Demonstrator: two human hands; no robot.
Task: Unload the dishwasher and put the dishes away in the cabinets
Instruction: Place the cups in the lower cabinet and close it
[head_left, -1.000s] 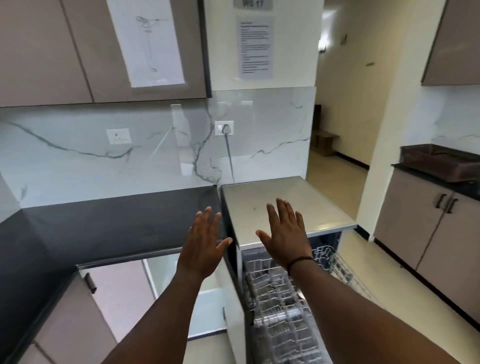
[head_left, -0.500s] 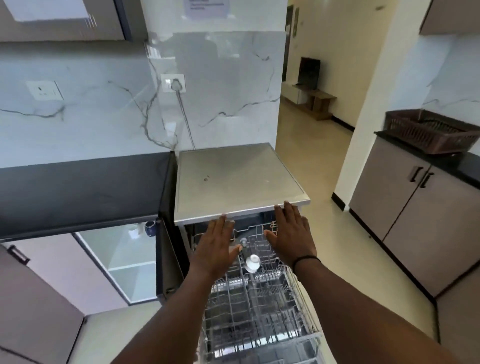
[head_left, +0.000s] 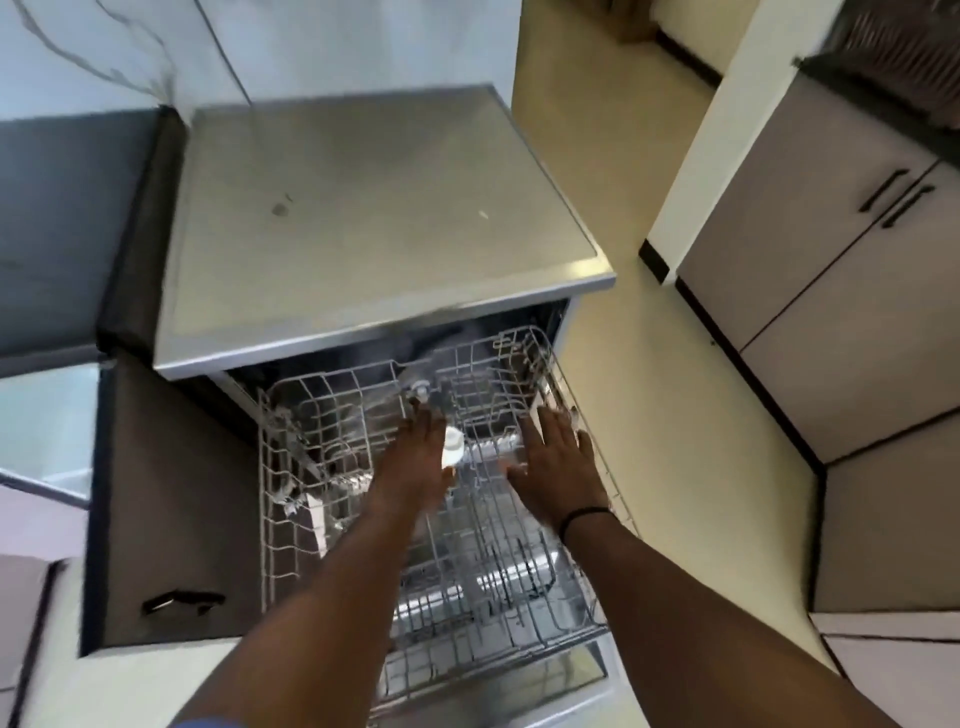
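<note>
Two hands, left (head_left: 415, 462) and right (head_left: 558, 460), fingers spread, hover over the wire rack (head_left: 332, 415) below the steel top (head_left: 363, 208).

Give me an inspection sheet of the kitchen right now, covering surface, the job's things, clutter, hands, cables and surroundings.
Surface: steel dishwasher top, a couple of small marks on it; dark counter to its left.
Job's things: upper rack pulled out, wire, no dishes clearly visible; a white cap-like part sits between the hands; lower rack visible beneath.
Clutter: nothing seen.
Hands: left hand and right hand both flat, fingers straight, over the upper rack, no grip on anything; a black band on the right wrist.
Cables: one thin cable running down the marble wall.
Surroundings: open cabinet door left of the dishwasher; closed cabinets at right; pale floor.
</note>
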